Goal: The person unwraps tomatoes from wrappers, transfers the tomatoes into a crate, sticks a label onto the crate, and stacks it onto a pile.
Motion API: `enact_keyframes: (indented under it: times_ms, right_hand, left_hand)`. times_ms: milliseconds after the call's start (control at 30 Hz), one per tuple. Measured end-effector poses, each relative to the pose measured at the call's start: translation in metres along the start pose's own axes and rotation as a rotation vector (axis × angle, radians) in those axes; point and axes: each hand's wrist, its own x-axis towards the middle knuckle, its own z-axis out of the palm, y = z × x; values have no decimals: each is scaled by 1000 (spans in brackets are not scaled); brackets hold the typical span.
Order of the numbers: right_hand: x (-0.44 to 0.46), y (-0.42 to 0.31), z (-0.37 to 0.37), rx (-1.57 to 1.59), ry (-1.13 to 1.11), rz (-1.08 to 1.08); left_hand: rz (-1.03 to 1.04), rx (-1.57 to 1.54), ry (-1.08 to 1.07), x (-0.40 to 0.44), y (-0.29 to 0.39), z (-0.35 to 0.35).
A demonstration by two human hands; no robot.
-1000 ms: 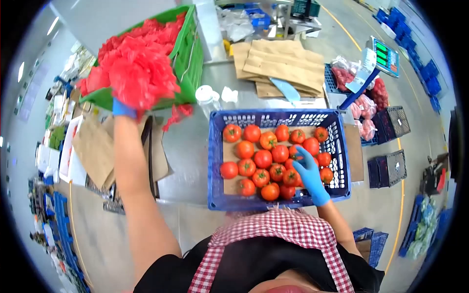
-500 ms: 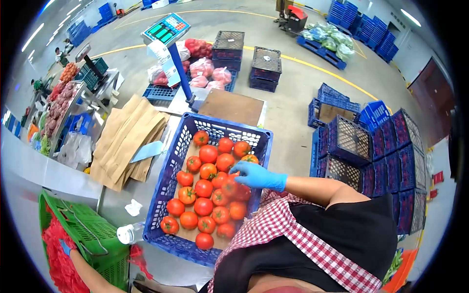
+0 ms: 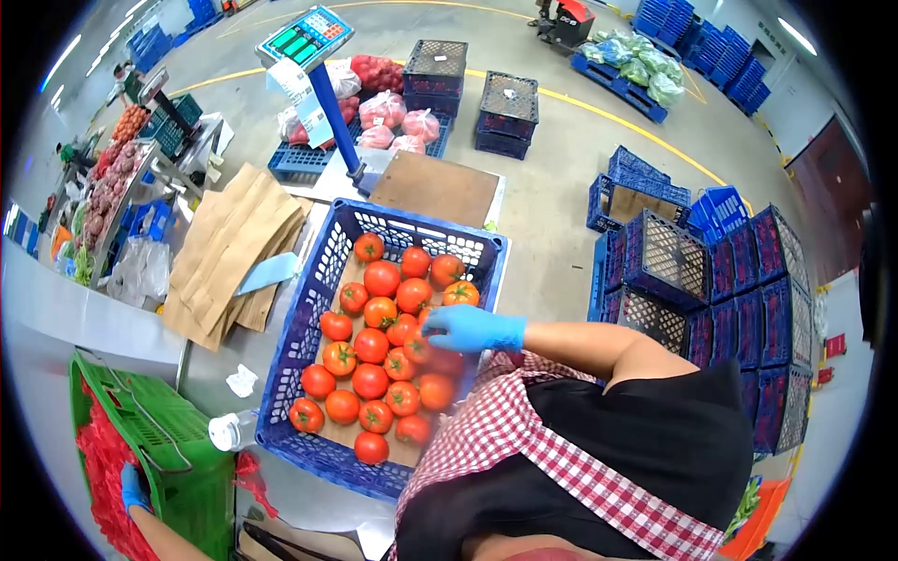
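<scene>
My right hand (image 3: 474, 329), in a blue glove, is over the right side of a blue plastic crate (image 3: 301, 318). Its fingers are bent but apart, at or just above a tomato (image 3: 418, 349); contact is hard to make out. Several red tomatoes (image 3: 370, 345) lie in one layer on the brown lining of the crate, mostly stem side up. At lower left, my gloved left hand (image 3: 134, 486) reaches into red mesh netting (image 3: 103, 458) inside a tilted green basket (image 3: 192, 486). Netting and basket wall partly hide the left fingers.
A clear plastic bottle (image 3: 229, 431) and crumpled tissue (image 3: 241, 381) lie left of the crate. Brown paper sheets (image 3: 229, 248) sit beyond them. A scale display (image 3: 305, 37) rises on a blue post behind the crate. Stacked blue crates (image 3: 739, 290) stand at right.
The whole view has shifted slightly. My left hand has moved a little down and right within the green basket. My right hand has come slightly nearer to me over the tomatoes.
</scene>
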Motion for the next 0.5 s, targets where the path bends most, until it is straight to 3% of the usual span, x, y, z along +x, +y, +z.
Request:
enact_keyframes:
  times_ms: [100,167,200,233,267,333,367,400,433,500]
  right_hand:
    - [20,13,-5,-122,-144,-198]
    - [40,28,-11,-124,-253,-219]
    - [47,23,-23,-54,-229,-127]
    - [61,41,-21,-98,-110,-205]
    - [69,35,-30,-9,50,-130]
    - [103,44,-48,-194,210,-166]
    - [121,46,-54,-170,170,-109]
    - [142,64,-46,-253,238,-287]
    - [164,83,-36,-330,310,-467]
    - [195,89,-32,-716,161,-685]
  left_hand:
    - [308,179,508,-51,-8,12]
    - [434,727,676,-93,5,39]
    - [439,849,778,-119,8,63]
    - [528,605,939,-136,4,94]
    - [515,751,1035,-156,-4,101]
    - [443,794,1249,-192,-4,173]
    - [404,797,1319,-204,-1,223]
    - [382,769,1339,-213,4,277]
    - [543,825,1232,-210,-23,276]
    - [547,666,1035,-203,-20,374]
